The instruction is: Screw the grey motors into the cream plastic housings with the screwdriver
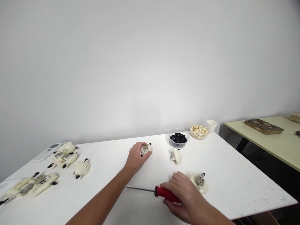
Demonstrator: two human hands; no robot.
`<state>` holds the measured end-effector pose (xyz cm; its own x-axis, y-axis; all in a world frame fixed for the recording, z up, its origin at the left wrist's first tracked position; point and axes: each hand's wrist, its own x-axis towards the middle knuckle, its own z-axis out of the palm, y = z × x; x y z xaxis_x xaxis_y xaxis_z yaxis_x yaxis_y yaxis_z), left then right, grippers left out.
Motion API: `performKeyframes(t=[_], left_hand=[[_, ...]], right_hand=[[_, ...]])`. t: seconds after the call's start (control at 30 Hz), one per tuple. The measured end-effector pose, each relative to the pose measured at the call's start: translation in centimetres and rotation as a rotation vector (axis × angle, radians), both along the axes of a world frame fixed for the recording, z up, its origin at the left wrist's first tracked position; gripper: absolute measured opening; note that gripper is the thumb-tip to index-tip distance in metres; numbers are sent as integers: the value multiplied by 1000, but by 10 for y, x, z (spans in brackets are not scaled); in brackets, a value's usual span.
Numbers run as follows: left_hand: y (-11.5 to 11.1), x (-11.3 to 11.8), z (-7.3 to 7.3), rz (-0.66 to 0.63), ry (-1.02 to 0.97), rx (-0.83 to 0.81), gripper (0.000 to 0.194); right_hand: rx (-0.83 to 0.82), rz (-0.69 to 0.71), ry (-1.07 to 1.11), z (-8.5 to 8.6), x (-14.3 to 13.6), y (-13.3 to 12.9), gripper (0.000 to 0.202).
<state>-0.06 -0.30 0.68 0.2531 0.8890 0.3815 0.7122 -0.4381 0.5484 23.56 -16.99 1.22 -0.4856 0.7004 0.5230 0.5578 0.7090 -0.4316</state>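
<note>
Toward the back middle of the white table, my left hand has its fingers round a small cream part with a grey round piece and black tips. Nearer to me, my right hand grips the red handle of a screwdriver, its metal shaft pointing left. Just beyond my right hand lies another cream part with a grey disc, partly hidden by the hand. A smaller cream part rests between the two hands and a clear bowl of black pieces.
Several cream assemblies lie on the left side, by a white device with a display. A bowl of cream pieces and a white cup stand at the back right. Beyond a gap, a greenish table bears a brown block.
</note>
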Motion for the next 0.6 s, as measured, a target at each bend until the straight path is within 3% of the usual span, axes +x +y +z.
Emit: performKeyframes(t=[0.1,0.2,0.37,0.47,0.53,0.6], left_hand=[[-1,1,-1,-4,34,-1,38],[-1,6,-4,-10,77,42,51],[-3,9,-1,40,210,90,39],[-2,-12,9,74,331,115,38],[2,-39,17,86,426,112,43],[8,-74,23,178,511,91,50]], right_hand=[[-78,-18,62,3,9,15,28],[-26,-6,66,-1,11,32,26],[64,17,45,-5,3,56,25],[67,5,61,-5,-2,65,24],[61,14,76,-5,-4,68,23],[51,31,87,-5,-4,70,23]])
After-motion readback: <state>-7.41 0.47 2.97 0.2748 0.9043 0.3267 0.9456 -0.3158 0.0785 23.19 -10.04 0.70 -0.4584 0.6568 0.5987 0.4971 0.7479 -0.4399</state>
